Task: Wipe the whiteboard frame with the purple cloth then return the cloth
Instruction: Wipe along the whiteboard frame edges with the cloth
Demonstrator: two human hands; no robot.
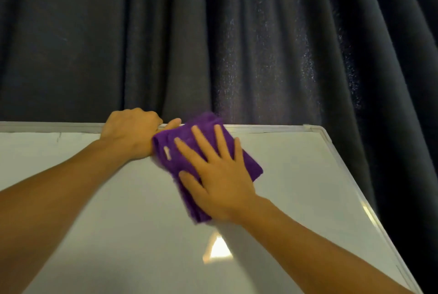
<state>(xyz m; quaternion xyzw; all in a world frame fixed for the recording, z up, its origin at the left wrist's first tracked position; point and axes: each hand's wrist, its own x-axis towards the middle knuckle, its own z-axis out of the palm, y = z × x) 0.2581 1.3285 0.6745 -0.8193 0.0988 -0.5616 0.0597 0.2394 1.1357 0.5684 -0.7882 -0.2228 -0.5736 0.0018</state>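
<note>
A whiteboard with a thin silver frame fills the lower half of the view. The folded purple cloth lies against the board's upper middle, its top edge over the top frame rail. My right hand presses flat on the cloth with fingers spread. My left hand curls over the top frame rail just left of the cloth, fingers wrapped behind the edge and thumb touching the cloth.
A dark pleated curtain hangs behind the board and down its right side. The board's top right corner and right frame edge are in view. A light reflection glints low on the board.
</note>
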